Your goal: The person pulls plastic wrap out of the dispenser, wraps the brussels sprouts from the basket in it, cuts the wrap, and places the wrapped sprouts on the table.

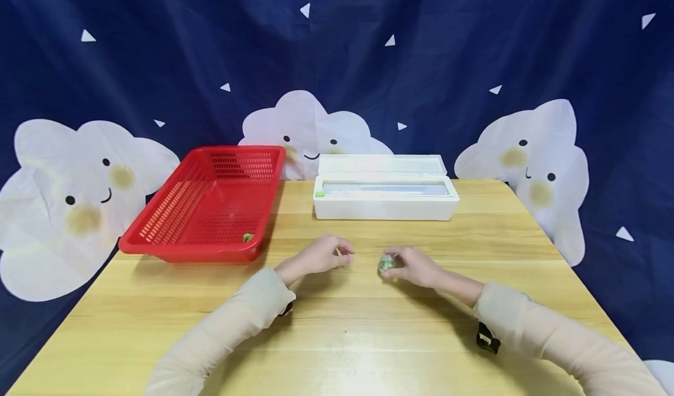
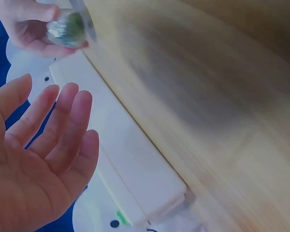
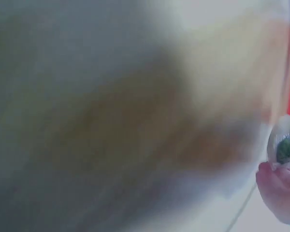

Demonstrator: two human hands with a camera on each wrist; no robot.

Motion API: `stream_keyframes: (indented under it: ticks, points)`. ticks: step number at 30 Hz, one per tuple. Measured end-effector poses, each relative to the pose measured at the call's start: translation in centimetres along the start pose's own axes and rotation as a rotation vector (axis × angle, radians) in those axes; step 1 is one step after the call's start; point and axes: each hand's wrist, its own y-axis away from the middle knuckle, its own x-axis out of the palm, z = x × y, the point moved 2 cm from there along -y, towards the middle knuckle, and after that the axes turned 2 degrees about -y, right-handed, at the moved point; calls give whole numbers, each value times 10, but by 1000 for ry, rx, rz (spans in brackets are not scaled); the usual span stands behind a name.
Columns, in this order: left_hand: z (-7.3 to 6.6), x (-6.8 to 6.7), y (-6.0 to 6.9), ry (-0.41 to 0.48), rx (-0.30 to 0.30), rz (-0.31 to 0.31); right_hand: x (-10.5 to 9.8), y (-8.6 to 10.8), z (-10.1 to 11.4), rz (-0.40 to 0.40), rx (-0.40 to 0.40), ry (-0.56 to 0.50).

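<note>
Pinching a shiny green ball, the right hand faces the left hand, whose relaxed fingers spread nearby above the table.

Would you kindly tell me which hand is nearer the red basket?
Left. The left hand is right of the red basket, not touching it; the right hand, holding a shiny greenish ball, is farther right.

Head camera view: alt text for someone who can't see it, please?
A person's right hand holds a small greenish item at a wooden table, the left hand empty nearby. Beyond them sit a red basket and open white box, before a navy curtain.
</note>
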Motion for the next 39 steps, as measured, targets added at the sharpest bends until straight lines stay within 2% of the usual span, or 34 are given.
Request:
stream_keyframes:
  ticks: [2,5,6,9,12,19,24,29,32,35,39]
  points:
    - [4,-4,1,11,-10,-26,-14,1,-7,-8,45,-111]
    - [9,-8,2,53,-14,-62,-37,7,-24,-63,78,-190]
    - [11,-10,2,69,-14,-73,-46,10,-31,-94,87,-184]
    - [16,-14,0,131,-24,-125,-69,25,-55,-180,132,-109]
    - [23,-19,-2,187,-52,-204,-89,40,-78,-225,202,-5]
    - [34,-27,-8,326,-73,-360,-119,69,-118,-210,344,145]
    - [36,-35,-13,433,-52,-468,-133,76,-131,-189,418,166]
    - [25,-44,-15,578,-7,-560,-140,80,-136,-188,445,177]
    - [20,-48,-16,611,-11,-589,-140,82,-138,-176,435,159]
    - [22,-50,-18,630,-26,-619,-137,83,-139,-132,422,126]
    - [35,-50,-22,666,-27,-675,-135,81,-139,-76,424,99]
